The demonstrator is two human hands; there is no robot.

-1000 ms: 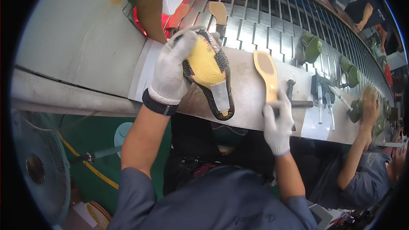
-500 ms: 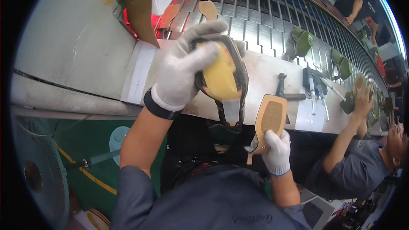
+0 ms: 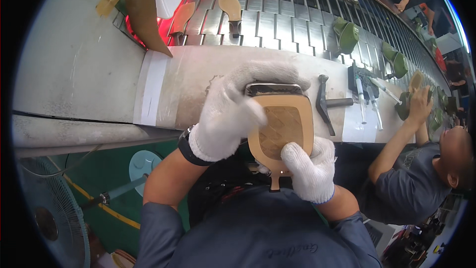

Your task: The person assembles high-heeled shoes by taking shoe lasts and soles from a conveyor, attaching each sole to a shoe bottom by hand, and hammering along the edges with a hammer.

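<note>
A tan shoe sole (image 3: pixel 281 119) with a darker patterned forefoot lies over the underside of a dark-edged shoe (image 3: pixel 275 88), held upside down in front of me. Most of the shoe is hidden beneath the sole; its edge shows past the sole's far end. My gloved left hand (image 3: pixel 223 119) wraps the shoe's far and left sides, its thumb blurred by the sole's left edge. With my gloved right hand (image 3: pixel 313 171) I grip the sole's near right part, thumb on top. The narrow heel end points toward my body.
A hammer (image 3: pixel 324 105) and several syringes (image 3: pixel 361 101) in a dark holder lie on the bench to the right. Along the slatted conveyor (image 3: pixel 267 34) stand loose soles (image 3: pixel 230 9) and green shoes (image 3: pixel 348 38). A co-worker (image 3: pixel 421 168) works at right; a fan (image 3: pixel 49 213) stands lower left.
The sole has moved up and left from beside the shoe onto its underside. My left hand has turned the shoe and brought it lower and to the right.
</note>
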